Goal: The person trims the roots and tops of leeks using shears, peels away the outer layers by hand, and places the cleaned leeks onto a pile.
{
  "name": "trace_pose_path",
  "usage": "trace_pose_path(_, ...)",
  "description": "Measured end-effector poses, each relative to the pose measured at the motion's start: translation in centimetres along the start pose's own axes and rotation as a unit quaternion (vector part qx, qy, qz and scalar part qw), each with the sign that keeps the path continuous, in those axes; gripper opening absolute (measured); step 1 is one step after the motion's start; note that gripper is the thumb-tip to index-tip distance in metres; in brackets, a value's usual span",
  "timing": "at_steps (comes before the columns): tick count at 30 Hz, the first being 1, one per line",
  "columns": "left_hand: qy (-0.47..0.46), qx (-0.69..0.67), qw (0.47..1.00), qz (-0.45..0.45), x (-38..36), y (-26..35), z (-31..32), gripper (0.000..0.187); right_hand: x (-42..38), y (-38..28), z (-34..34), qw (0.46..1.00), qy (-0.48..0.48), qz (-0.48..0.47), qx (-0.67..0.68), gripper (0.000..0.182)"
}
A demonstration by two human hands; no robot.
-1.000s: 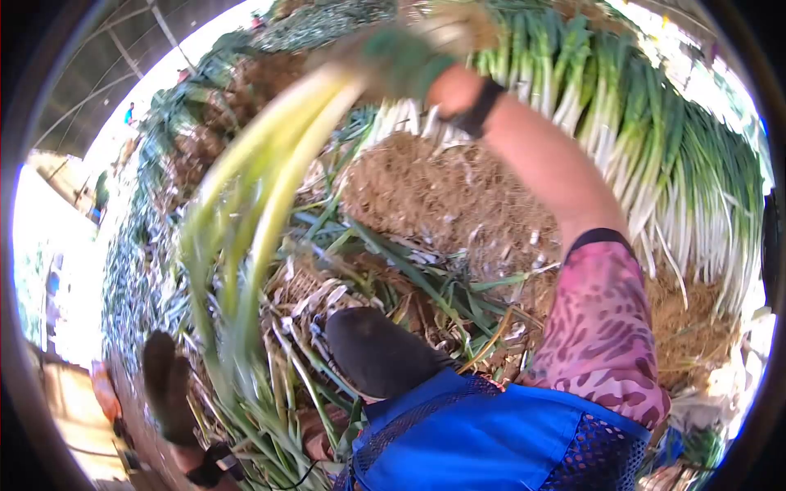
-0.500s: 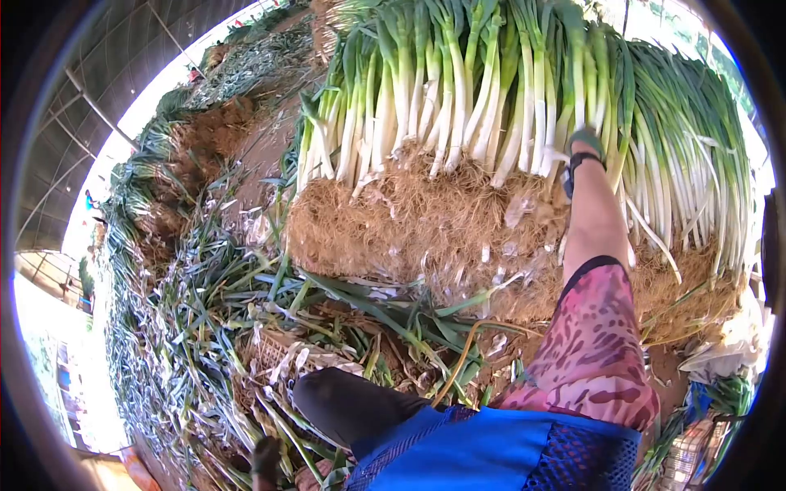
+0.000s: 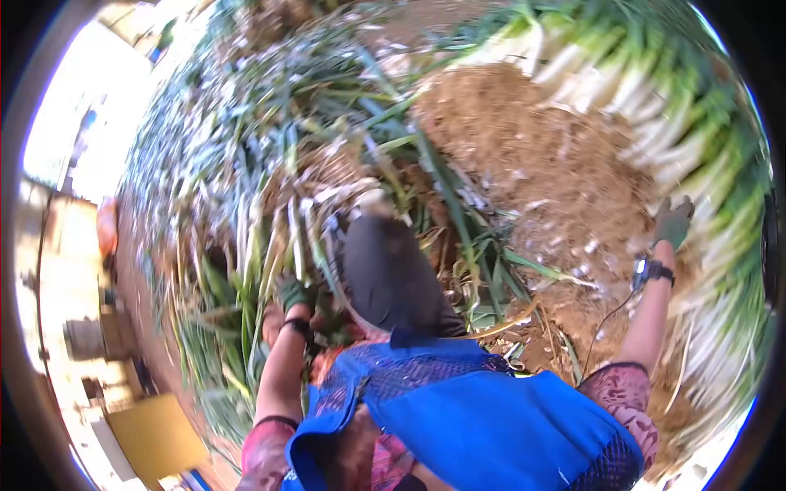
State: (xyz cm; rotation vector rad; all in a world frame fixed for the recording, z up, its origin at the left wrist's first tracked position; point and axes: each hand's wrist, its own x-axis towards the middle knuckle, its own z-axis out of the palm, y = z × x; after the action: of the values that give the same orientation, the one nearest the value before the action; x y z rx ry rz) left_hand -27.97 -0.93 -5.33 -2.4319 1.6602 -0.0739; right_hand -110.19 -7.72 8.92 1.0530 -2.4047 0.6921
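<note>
My right hand [image 3: 673, 222] wears a grey-green glove, with a watch at the wrist. Its fingers are spread, with nothing in them, over the edge where brown roots meet the white stems of a big stack of long green onions [image 3: 679, 139]. My left hand [image 3: 295, 293], in a dark green glove with a black wristband, is low beside my knee. It is at a heap of loose onion leaves and stalks [image 3: 237, 188]. Blur and leaves hide its fingers, so I cannot make out whether it holds anything.
The mass of tangled roots [image 3: 532, 164] faces me along the stack. My dark-clad knee [image 3: 389, 274] is between the heap and the roots. A yellow panel [image 3: 158, 440] and a grey bucket-like container [image 3: 83, 339] stand at the lower left, past the heap.
My view has swung left and down, so the stack now appears farther right. My right hand has come off the onion stems, its fingers now spread. My left arm has come into clear view by the leaf heap.
</note>
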Motion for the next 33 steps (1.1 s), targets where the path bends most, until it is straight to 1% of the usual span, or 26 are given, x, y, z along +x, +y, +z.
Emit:
trace_pose_path(1, 0.109, 0.077, 0.991, -0.026, 0.0, -1.3, 2.3, 0.073, -1.7, -3.4, 1.6, 0.992, -0.028, -0.079, 0.096, 0.061)
trace_pose_path(2, -0.062, -0.058, 0.992, -0.094, 1.4, -3.4, 4.2, 0.064, -3.5, -6.8, 4.4, 0.971, 0.048, -0.231, 0.042, 0.056)
trace_pose_path(3, -0.225, -0.195, 0.942, -0.153, 2.5, -5.6, 5.3, 0.055, -7.6, -12.6, 3.9, 0.941, -0.015, -0.271, 0.2, 0.051)
trace_pose_path(4, -0.269, -0.436, 0.845, -0.155, 1.9, -6.1, 4.6, 0.045, -11.3, -19.0, 1.4, 0.88, -0.18, -0.275, 0.343, 0.045)
trace_pose_path(5, -0.289, -0.647, 0.691, -0.143, 0.8, -5.7, 3.0, 0.035, -15.0, -25.5, -1.3, 0.792, -0.338, -0.224, 0.457, 0.039)
trace_pose_path(6, -0.241, -0.698, 0.658, -0.146, -0.2, -4.7, 1.2, 0.016, -19.9, -29.5, 0.8, 0.762, -0.328, -0.253, 0.499, 0.034)
trace_pose_path(7, -0.211, -0.703, 0.665, -0.136, -1.0, -4.2, -0.5, 0.015, -23.0, -34.8, -4.7, 0.645, -0.515, -0.213, 0.523, 0.032)
trace_pose_path(8, -0.208, -0.707, 0.664, -0.126, -1.8, -4.0, -2.8, 0.016, -27.0, -37.6, -2.7, 0.516, -0.63, -0.229, 0.534, 0.035)
trace_pose_path(9, -0.203, -0.713, 0.661, -0.116, -2.4, -3.9, -4.8, 0.016, -31.1, -41.1, -5.1, 0.464, -0.646, -0.233, 0.56, 0.032)
trace_pose_path(10, -0.209, -0.713, 0.663, -0.093, -3.0, -3.9, -6.3, 0.017, -35.5, -43.7, -5.3, 0.364, -0.759, -0.103, 0.529, 0.033)
trace_pose_path(11, -0.213, -0.713, 0.665, -0.071, -3.3, -4.4, -7.0, 0.018, -40.4, -46.0, -4.3, 0.293, -0.77, -0.121, 0.554, 0.032)
trace_pose_path(12, -0.258, -0.724, 0.639, -0.028, -3.0, -5.2, -5.0, 0.023, -44.3, -48.0, -3.4, 0.254, -0.787, -0.045, 0.561, 0.027)
trace_pose_path(13, -0.281, -0.692, 0.665, 0.004, -3.6, -5.7, -6.6, 0.027, -48.3, -50.0, -2.5, 0.215, -0.796, 0.033, 0.565, 0.023)
trace_pose_path(15, -0.182, -0.499, 0.843, 0.087, -2.3, -8.7, -4.5, 0.031, -51.8, -53.0, -3.7, 0.269, -0.812, 0.121, 0.504, 0.018)
trace_pose_path(16, -0.165, -0.447, 0.879, 0.017, -1.1, -10.7, -3.4, 0.031, -52.9, -53.8, -4.4, 0.3, -0.804, 0.169, 0.486, 0.017)
trace_pose_path(17, -0.155, -0.396, 0.903, -0.055, 0.1, -12.6, -2.4, 0.031, -53.5, -53.6, -5.2, 0.302, -0.782, 0.153, 0.524, 0.019)
trace_pose_path(19, -0.024, -0.438, 0.894, -0.088, 1.8, -16.4, 0.5, 0.03, -52.8, -53.4, -8.0, 0.232, -0.777, 0.102, 0.577, 0.022)
trace_pose_path(20, -0.07, -0.382, 0.917, -0.088, 2.5, -17.0, 1.2, 0.028, -53.6, -53.3, -7.7, 0.154, -0.777, 0.119, 0.599, 0.027)
trace_pose_path(22, -0.158, -0.263, 0.948, -0.081, 4.4, -18.2, 2.3, 0.026, -55.0, -53.3, -7.1, 0.165, -0.798, 0.142, 0.562, 0.028)
trace_pose_path(23, -0.199, -0.241, 0.947, -0.08, 5.8, -18.9, 6.9, 0.031, -55.2, -53.8, -7.4, 0.169, -0.807, 0.153, 0.545, 0.029)
trace_pose_path(24, -0.202, -0.22, 0.949, -0.103, 6.0, -18.4, 6.8, 0.035, -55.4, -54.1, -7.0, 0.16, -0.818, 0.147, 0.533, 0.028)
trace_pose_path(25, -0.203, -0.197, 0.951, -0.125, 6.3, -17.4, 6.8, 0.038, -56.0, -54.5, -6.7, 0.175, -0.812, 0.152, 0.535, 0.027)
trace_pose_path(26, -0.254, -0.149, 0.945, -0.139, 6.6, -16.5, 5.0, 0.044, -56.8, -54.7, -6.5, 0.19, -0.807, 0.158, 0.536, 0.025)
trace_pose_path(29, -0.216, -0.176, 0.954, -0.111, 7.2, -16.9, 5.5, 0.038, -56.9, -55.7, -6.8, 0.211, -0.825, 0.155, 0.502, 0.02)
trace_pose_path(31, -0.192, -0.201, 0.959, -0.051, 6.9, -18.1, 3.5, 0.034, -59.0, -56.7, -5.6, 0.233, -0.808, 0.155, 0.518, 0.019)
trace_pose_path(33, -0.123, -0.224, 0.967, -0.022, 6.3, -17.2, -1.5, 0.03, -61.1, -57.4, -3.3, 0.261, -0.817, 0.088, 0.507, 0.019)
